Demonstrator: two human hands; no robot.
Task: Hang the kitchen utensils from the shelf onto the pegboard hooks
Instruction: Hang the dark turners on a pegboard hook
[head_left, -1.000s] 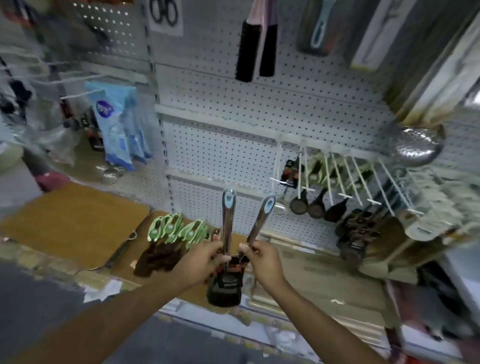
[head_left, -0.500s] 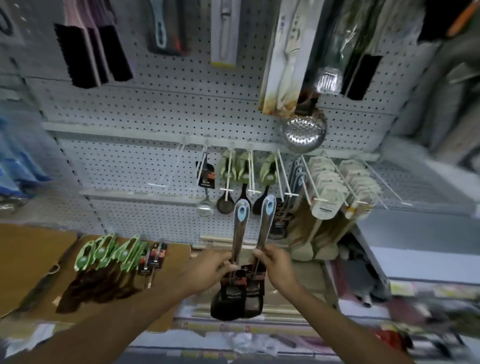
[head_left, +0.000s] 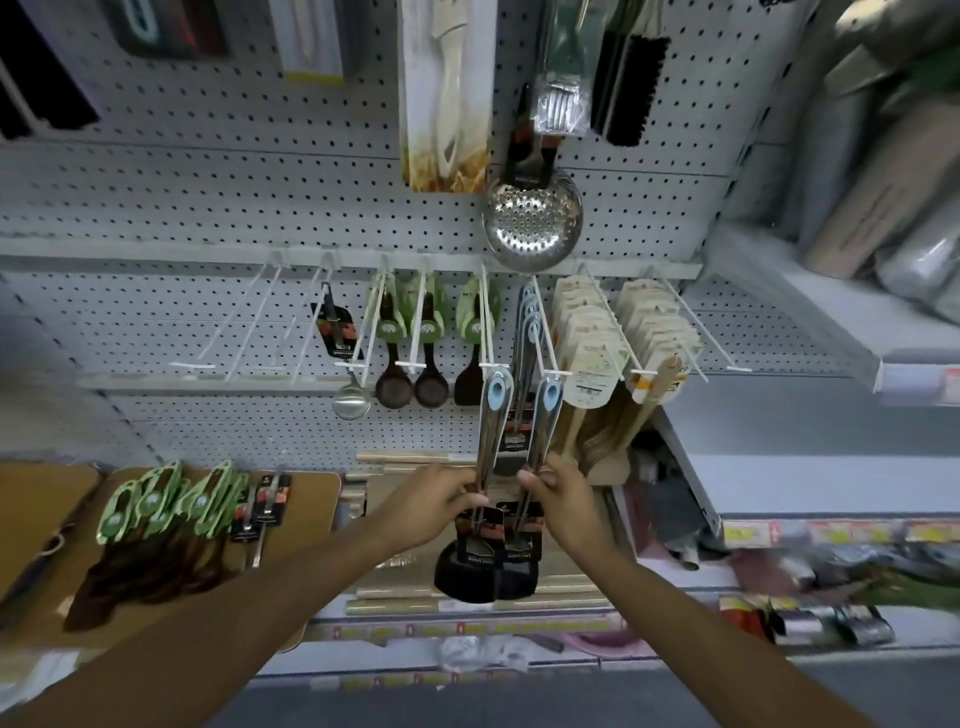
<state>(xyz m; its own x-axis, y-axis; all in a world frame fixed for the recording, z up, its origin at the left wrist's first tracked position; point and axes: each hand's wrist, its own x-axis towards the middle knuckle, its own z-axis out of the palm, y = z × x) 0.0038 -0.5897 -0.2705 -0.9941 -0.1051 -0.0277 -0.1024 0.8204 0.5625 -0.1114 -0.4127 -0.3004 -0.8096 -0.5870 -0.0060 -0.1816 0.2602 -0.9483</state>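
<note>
The left hand (head_left: 434, 506) is gripping one chrome-handled black spatula (head_left: 480, 467) and the right hand (head_left: 558, 501) is pinching a second spatula (head_left: 537, 441), both upright, blue-tipped handles reaching the white pegboard hooks (head_left: 545, 343) just above, with green-handled utensils (head_left: 166, 506) lying on the shelf (head_left: 311, 499) to the left.

shop aisle | pegboard (head_left: 208, 208) hooks above hands hold packaged utensils | price labels (head_left: 748, 535) right of hands

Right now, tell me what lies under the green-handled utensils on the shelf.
The green-handled utensils lie on a brown board. Their dark heads spread over its front part; whatever sits beneath the pile is covered.
</note>
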